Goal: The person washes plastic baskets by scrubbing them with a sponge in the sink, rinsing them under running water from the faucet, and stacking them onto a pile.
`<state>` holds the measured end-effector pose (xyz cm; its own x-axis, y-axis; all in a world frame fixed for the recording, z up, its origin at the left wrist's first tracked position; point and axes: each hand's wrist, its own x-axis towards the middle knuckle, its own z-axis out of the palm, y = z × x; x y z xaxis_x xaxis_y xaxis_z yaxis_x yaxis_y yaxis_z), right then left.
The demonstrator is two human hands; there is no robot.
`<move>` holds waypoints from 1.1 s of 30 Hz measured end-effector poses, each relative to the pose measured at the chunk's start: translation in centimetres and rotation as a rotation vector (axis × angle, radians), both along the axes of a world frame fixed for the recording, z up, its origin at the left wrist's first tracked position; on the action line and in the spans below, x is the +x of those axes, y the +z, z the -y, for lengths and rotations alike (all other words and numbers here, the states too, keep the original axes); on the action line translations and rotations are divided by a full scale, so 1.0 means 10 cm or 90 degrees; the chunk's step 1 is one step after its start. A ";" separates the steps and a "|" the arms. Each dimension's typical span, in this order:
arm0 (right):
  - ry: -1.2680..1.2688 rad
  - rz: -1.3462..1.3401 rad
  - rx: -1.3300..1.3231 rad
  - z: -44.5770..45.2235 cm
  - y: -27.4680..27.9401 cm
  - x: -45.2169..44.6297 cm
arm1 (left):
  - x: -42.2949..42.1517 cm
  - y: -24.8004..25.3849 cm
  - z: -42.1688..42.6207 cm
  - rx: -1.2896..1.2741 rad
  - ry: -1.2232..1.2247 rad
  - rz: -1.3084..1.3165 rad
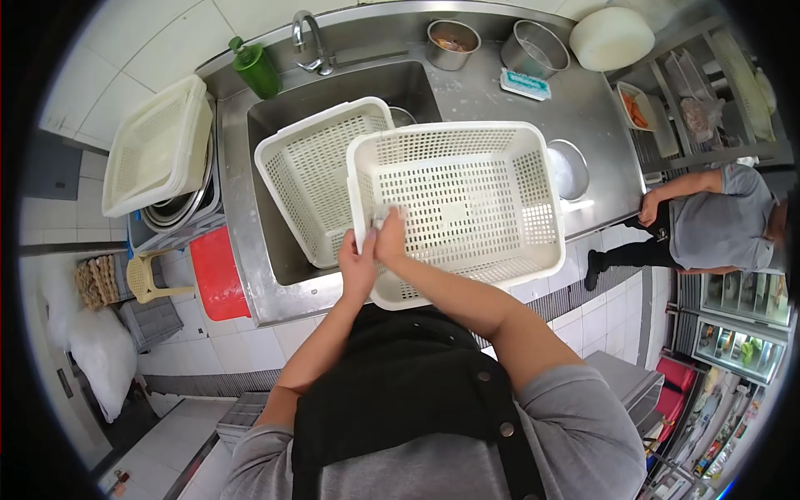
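A white perforated plastic basket [454,187] rests at a slant over the sink's right side and the counter. My left hand [358,265] is closed on its left rim, near the front corner. Inside the same wall, my right hand [390,242] is closed and blurred, with a small pale thing at its fingers that I cannot make out. Behind and to the left, a second white basket [321,179] leans in the steel sink [265,129], partly covered by the first.
A faucet [312,50] and green bottle [257,71] stand behind the sink. Steel pots [452,46], a teal-bristled brush [525,84] and a steel pan [568,171] sit on the counter. Stacked baskets [158,146] stand left. Another person [721,217] is at the right.
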<state>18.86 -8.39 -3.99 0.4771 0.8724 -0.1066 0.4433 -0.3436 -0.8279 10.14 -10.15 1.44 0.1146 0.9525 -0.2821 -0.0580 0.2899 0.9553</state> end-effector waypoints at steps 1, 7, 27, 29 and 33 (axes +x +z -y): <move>-0.081 -0.100 -0.050 0.10 0.01 -0.10 | 0.01 0.03 -0.02 -0.040 0.023 -0.011; 0.356 0.036 -0.226 0.74 0.94 0.50 | 0.15 -0.04 -0.09 0.043 0.107 -0.011; 0.536 0.287 -0.210 0.89 1.22 1.71 | -0.04 0.34 -0.81 0.046 -0.009 -0.037; 0.541 0.272 -0.147 1.06 1.33 2.22 | -0.13 0.54 -0.98 -0.017 -0.047 -0.035; 0.497 0.240 0.009 1.00 2.32 2.23 | -0.25 1.02 -1.09 -0.078 -0.141 0.250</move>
<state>41.15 -18.43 19.24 -0.2579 0.9649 -0.0486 0.7941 0.1830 -0.5796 7.64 0.72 11.62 0.4324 0.8553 -0.2855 -0.3321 0.4455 0.8314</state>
